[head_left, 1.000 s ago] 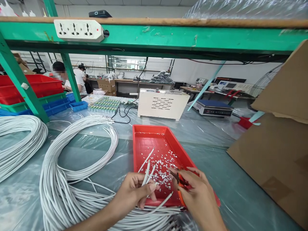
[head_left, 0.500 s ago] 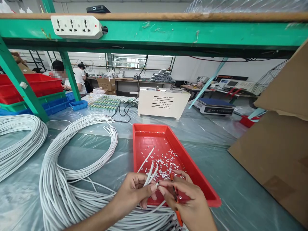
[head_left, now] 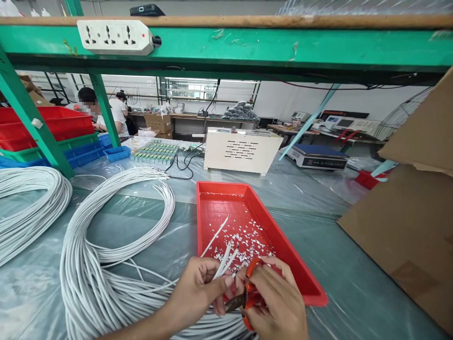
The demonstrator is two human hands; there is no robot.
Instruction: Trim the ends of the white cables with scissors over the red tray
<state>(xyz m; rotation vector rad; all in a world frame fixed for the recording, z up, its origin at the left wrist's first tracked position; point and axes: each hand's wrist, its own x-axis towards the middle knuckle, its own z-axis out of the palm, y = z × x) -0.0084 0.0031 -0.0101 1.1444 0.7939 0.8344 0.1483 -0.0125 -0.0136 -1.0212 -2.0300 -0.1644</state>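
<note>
My left hand (head_left: 200, 290) is closed on several white cable ends (head_left: 223, 257) that stick up from its fingers over the near end of a red tray (head_left: 304, 278). Right beside it, my right hand (head_left: 278, 302) grips orange-handled cutters (head_left: 247, 295), their dark jaws pointing left toward the left fingers. Small white and silver scraps (head_left: 244, 241) litter the tray floor. The cables trail back into a big coil of white cables (head_left: 102, 264) lying on the plastic-covered bench to the left.
A second white cable coil (head_left: 24, 208) lies far left. A cream metal box (head_left: 240, 151), a scale (head_left: 314, 158), blue bins (head_left: 115, 155) and red bins (head_left: 53, 123) stand behind. Cardboard boxes (head_left: 406, 217) crowd the right. A green shelf beam (head_left: 247, 47) carries a power strip (head_left: 115, 37). People sit at the back left (head_left: 106, 111).
My right hand has turned the cutters so the orange handles face up and the jaws point at the cable ends; half a second ago its fingertips were pinching at a cable tip.
</note>
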